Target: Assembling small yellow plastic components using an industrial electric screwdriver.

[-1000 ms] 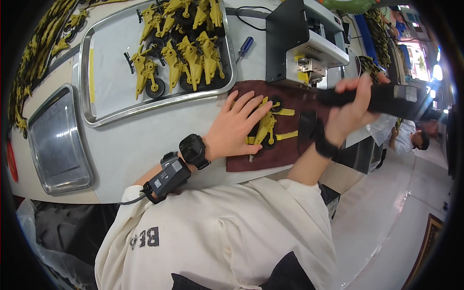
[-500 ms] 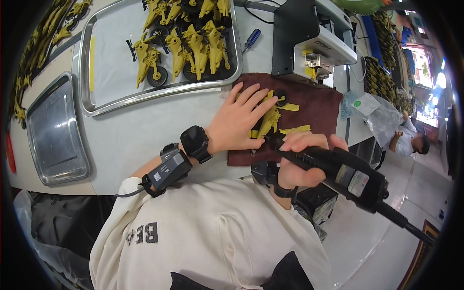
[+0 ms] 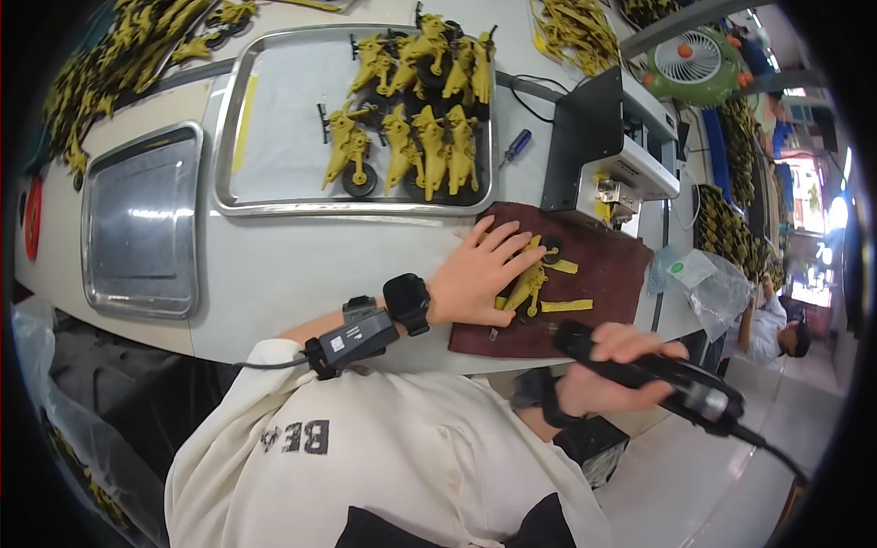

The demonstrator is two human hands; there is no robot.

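My left hand (image 3: 468,281) lies over a yellow toy motorcycle (image 3: 526,285) with black wheels, on a maroon cloth (image 3: 607,274). Its fingers are stretched and spread across the toy, hiding part of it. In my right hand (image 3: 598,388) is a black corded electric screwdriver (image 3: 708,399), gripped around its body. The tool's front end points left toward the toy and stands apart from it, over the cloth's near edge. Two yellow strips (image 3: 566,306) lie on the cloth beside the toy.
Several yellow toy motorcycles (image 3: 434,146) stand in a metal tray (image 3: 356,208) at the back. Another metal tray (image 3: 142,228) is at the left. A blue-handled screwdriver (image 3: 518,144), a black-and-white machine (image 3: 607,151) and a green fan (image 3: 690,68) stand beyond the cloth. A co-worker (image 3: 772,329) sits far right.
The electric screwdriver in my right hand has drawn back from the toy, toward me and right. My left hand still lies over the toy. The whole view has shifted.
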